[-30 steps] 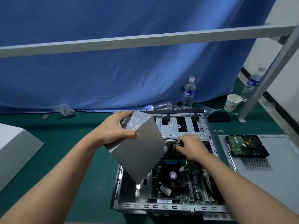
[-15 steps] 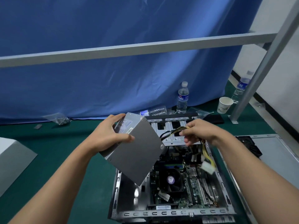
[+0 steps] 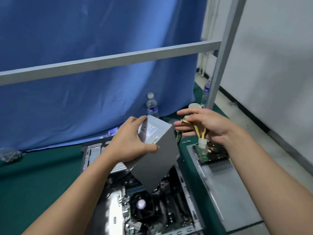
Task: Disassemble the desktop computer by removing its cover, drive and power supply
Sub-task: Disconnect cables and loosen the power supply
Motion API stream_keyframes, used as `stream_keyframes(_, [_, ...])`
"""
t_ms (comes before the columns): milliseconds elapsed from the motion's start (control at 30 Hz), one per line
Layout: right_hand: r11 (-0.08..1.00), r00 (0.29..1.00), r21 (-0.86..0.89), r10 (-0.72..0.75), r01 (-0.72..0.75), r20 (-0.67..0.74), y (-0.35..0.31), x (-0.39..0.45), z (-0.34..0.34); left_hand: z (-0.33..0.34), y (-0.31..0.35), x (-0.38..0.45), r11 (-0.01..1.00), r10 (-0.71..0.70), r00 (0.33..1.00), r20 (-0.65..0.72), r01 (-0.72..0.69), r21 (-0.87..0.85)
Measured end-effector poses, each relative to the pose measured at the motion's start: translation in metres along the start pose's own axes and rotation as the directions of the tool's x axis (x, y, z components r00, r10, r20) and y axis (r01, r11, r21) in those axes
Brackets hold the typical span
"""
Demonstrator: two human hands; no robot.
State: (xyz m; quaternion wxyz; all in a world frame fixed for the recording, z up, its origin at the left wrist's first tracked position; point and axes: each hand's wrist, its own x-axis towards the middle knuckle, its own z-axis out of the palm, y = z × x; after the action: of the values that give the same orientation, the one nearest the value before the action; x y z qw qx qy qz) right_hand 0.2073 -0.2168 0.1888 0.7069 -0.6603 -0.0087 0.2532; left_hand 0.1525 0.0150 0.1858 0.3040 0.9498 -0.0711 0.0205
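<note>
The left hand [image 3: 130, 141] grips the grey sheet-metal power supply box [image 3: 155, 158] by its upper corner, thumb across the plain face and fingers curled over the labelled side, forearm reaching up from the lower left. The box hangs tilted, one corner pointing down, lifted clear above the open grey metal computer case [image 3: 188, 192] lying on the green counter [image 3: 33, 180]. The right hand [image 3: 205, 124] is raised beside the box, palm turned leftward, fingers loosely spread while holding the bundle of yellow and black power cables [image 3: 198, 131] that runs from the box; a white plastic connector [image 3: 202, 143] dangles below. Just right of the case lies the removed grey side cover [image 3: 225, 192], carrying the black hard drive [image 3: 215, 153]. A clear plastic water bottle [image 3: 152, 106] stands behind, against the blue curtain [image 3: 84, 39].
</note>
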Motion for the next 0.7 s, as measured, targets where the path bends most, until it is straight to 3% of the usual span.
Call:
stream_keyframes(167, [0.960,0.999,-0.276,-0.049,0.045,-0.008,-0.006,-0.005,-0.065,0.059,0.062,0.050,0.997,0.076,0.996,0.042,-0.076,0.006])
stream_keyframes(300, [0.927,0.999,-0.376,-0.011,-0.010,-0.053,-0.007,-0.009,-0.138,0.115,0.113,0.092,0.992,0.125,0.986,0.115,-0.125,0.000])
stream_keyframes(500, [0.928,0.988,-0.348,0.102,-0.136,-0.114,0.011,-0.006,-0.252,0.208,0.169,0.154,0.991,0.134,0.959,0.250,-0.136,-0.010])
stream_keyframes(700, [0.951,0.966,-0.252,0.122,-0.180,-0.229,0.037,0.009,-0.334,0.280,0.206,0.208,0.989,0.144,0.927,0.345,-0.151,-0.006])
